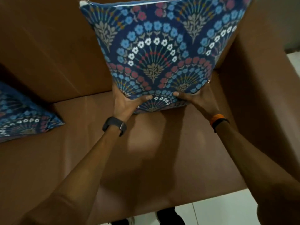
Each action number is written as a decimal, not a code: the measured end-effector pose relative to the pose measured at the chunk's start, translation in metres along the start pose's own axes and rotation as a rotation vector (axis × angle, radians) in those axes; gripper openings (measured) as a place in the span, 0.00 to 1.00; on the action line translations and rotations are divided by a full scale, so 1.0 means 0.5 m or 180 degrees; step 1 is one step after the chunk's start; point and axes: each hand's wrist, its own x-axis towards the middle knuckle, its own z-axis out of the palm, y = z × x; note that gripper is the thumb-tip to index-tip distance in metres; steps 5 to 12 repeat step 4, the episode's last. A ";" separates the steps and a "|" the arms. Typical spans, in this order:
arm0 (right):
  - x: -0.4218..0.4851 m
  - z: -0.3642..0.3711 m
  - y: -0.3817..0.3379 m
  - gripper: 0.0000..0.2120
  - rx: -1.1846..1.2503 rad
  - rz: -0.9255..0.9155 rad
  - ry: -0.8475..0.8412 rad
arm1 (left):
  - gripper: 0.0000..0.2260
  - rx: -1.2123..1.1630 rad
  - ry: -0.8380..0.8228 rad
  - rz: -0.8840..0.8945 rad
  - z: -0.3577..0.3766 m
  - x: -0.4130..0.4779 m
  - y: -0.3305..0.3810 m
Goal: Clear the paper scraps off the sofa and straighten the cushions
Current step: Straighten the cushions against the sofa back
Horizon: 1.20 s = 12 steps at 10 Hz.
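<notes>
Gripping the blue floral cushion (pixel 155 51) by its lower edge, left hand (pixel 128 103) and right hand (pixel 196 98) are holding it upright against the sofa (pixel 48 54) backrest.

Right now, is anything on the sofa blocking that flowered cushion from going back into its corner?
Nothing visible does. Both hands, left hand and right hand, grip the cushion by its lower edge against the sofa backrest. The seat below shows no scraps; the second cushion lies well off to the left.
</notes>
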 end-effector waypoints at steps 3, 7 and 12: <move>-0.013 0.022 0.025 0.36 0.0148 0.0164 0.0037 | 0.56 0.0076 -0.0277 -0.0512 -0.006 -0.004 -0.009; -0.117 0.021 -0.008 0.41 -0.0234 0.0254 0.0151 | 0.55 0.0330 -0.0144 -0.0455 -0.029 -0.051 -0.001; -0.117 0.021 -0.008 0.41 -0.0234 0.0254 0.0151 | 0.55 0.0330 -0.0144 -0.0455 -0.029 -0.051 -0.001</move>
